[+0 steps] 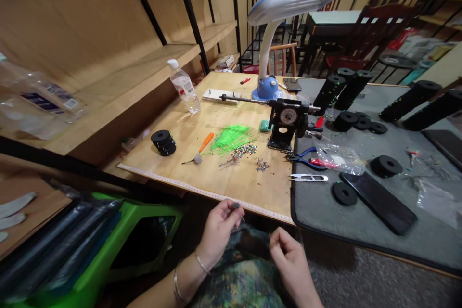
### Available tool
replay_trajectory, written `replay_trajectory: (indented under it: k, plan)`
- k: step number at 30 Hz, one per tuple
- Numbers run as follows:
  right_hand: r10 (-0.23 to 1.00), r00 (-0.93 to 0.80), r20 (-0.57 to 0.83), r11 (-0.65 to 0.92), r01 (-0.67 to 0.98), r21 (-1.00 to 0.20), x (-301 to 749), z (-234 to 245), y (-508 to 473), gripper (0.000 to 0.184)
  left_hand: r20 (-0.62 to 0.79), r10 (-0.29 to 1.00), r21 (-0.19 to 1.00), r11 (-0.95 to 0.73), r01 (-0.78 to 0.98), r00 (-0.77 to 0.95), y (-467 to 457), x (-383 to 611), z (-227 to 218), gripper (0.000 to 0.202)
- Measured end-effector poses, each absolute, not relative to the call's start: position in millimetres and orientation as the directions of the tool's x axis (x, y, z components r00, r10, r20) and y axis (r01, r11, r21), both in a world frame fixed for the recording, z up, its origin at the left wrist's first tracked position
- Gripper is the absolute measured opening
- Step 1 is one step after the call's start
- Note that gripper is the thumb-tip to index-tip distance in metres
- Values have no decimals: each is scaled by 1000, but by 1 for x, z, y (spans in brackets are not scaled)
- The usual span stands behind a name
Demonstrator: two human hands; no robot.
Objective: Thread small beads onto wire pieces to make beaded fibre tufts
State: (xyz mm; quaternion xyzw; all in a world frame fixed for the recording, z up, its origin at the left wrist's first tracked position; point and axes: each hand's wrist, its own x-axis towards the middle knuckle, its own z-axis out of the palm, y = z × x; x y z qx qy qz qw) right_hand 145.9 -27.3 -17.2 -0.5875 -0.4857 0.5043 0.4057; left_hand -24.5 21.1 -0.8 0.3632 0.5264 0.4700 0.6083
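Note:
My left hand (218, 226) is raised over my lap, below the wooden table's front edge, with thumb and fingers pinched on a small dark piece (236, 206). My right hand (288, 257) sits lower to the right, fingers curled and pinched together; what it holds, if anything, is too small to make out. On the wooden table (231, 178) lie a bundle of green wires (231, 138), a scatter of coloured beads (249, 151) and an orange-handled tool (202, 147). A black hand-cranked winder (287, 122) stands near the middle.
A blue desk lamp (277, 33), a water bottle (185, 87), a stack of black spools (163, 142), blue pliers (303, 156), snips (308, 177), a phone (378, 202) and black rolls (411, 98) on a grey mat (325, 211). A green stool (137, 231) stands on my left, shelves behind.

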Motion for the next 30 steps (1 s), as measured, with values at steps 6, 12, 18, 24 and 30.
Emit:
replay_trajectory:
  k: [6, 12, 18, 24, 30]
  plan:
    - [968, -16, -250, -250, 28, -968, 151, -12, -27, 19, -354, 914, 914, 383, -131, 199, 21, -37, 9, 24]
    - [974, -45, -220, -216, 74, -973, 149, -8, -27, 23, -439, 819, 876, 482, -28, 370, 12, -24, 15, 31]
    - [982, -79, -171, -156, 165, -974, 150, -8, -30, 24, -408, 834, 906, 419, 56, 372, 16, -15, 16, 28]
    - [968, -183, -169, -155, 89, -984, 143, 0, -23, 19, -201, 918, 968, 132, 215, 342, 14, -16, 19, 20]
    - [962, -181, -204, -182, 131, -974, 140, -5, -18, 24, -122, 932, 937, -6, 351, 342, 11, -18, 24, 21]
